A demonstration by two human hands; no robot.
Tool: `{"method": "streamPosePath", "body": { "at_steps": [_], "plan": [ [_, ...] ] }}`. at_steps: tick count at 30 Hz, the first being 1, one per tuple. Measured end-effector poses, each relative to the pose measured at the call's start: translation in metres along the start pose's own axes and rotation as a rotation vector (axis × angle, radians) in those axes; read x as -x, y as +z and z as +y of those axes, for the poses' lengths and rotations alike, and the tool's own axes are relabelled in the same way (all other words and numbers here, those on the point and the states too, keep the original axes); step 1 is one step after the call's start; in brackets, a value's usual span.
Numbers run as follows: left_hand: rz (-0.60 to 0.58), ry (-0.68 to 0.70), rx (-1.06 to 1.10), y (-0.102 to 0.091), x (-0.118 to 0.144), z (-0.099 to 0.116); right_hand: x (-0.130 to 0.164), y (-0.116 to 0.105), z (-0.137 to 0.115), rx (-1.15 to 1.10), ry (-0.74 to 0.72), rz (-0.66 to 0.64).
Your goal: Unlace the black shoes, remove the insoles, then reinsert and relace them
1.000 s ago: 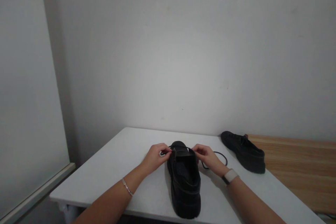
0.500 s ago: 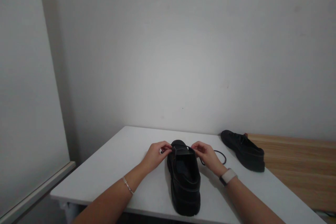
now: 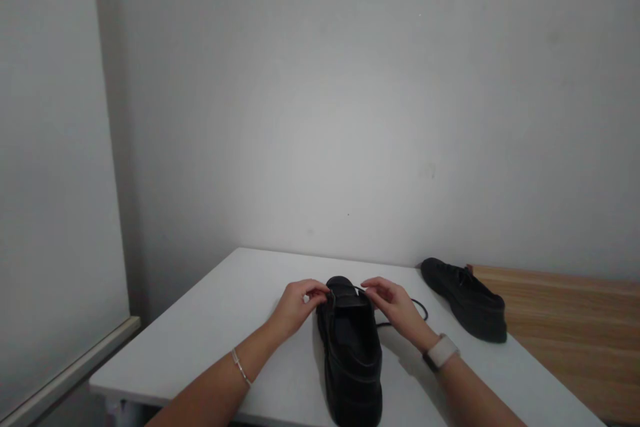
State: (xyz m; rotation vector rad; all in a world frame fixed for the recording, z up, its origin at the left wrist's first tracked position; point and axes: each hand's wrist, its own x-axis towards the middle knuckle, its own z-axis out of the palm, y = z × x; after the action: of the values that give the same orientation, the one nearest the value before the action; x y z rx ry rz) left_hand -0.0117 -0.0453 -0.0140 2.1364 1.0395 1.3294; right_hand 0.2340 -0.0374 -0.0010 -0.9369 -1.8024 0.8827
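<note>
Two hands meet at the far end of a black shoe (image 3: 353, 353) standing on the white table (image 3: 240, 320), heel toward the person and toe at 12 o'clock. The left hand (image 3: 296, 303) sits at the shoe's 10 o'clock, the right hand (image 3: 395, 301) at its 2 o'clock; each grip is pinched together on a thin black lace (image 3: 417, 312) near the shoe's opening, and the lace loops onto the table by the right hand. The shoe is smooth, matte leather with a thick, chunky sole. Both forearms stretch forward, wrists bent, fingers curled. A second black shoe (image 3: 465, 299) lies at 2 o'clock, well apart.
</note>
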Motion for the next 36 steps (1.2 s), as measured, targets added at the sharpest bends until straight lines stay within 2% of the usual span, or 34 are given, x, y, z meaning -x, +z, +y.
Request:
{"method": "streamPosePath", "body": {
  "at_steps": [4,8,10,13,16,23,27,32,36],
  "plan": [
    [-0.019,-0.033,0.081,0.001,0.000,0.002,-0.004,-0.009,-0.030,0.124,0.031,-0.147],
    [-0.038,-0.004,0.070,0.001,0.000,0.000,-0.019,-0.009,-0.066,0.523,0.074,-0.361],
    [-0.057,0.002,0.058,0.001,0.000,-0.001,-0.028,-0.004,-0.078,0.745,0.072,-0.426],
    [-0.082,-0.015,0.061,0.001,0.001,-0.002,-0.040,0.008,-0.087,1.035,0.013,-0.435],
    [-0.083,-0.044,0.106,0.002,0.001,-0.001,-0.045,0.018,-0.087,1.178,0.012,-0.385],
    [-0.067,-0.058,0.172,0.003,0.001,-0.003,-0.043,0.020,-0.082,1.227,0.036,-0.331],
    [-0.055,-0.073,0.187,0.004,0.001,-0.005,-0.041,0.020,-0.081,1.216,-0.019,-0.316],
    [-0.044,-0.096,0.227,0.006,0.000,-0.005,-0.041,0.026,-0.077,1.048,-0.127,-0.291],
    [-0.041,-0.100,0.233,0.005,0.000,-0.004,-0.046,0.031,-0.072,0.936,-0.148,-0.336]
  ]
}}
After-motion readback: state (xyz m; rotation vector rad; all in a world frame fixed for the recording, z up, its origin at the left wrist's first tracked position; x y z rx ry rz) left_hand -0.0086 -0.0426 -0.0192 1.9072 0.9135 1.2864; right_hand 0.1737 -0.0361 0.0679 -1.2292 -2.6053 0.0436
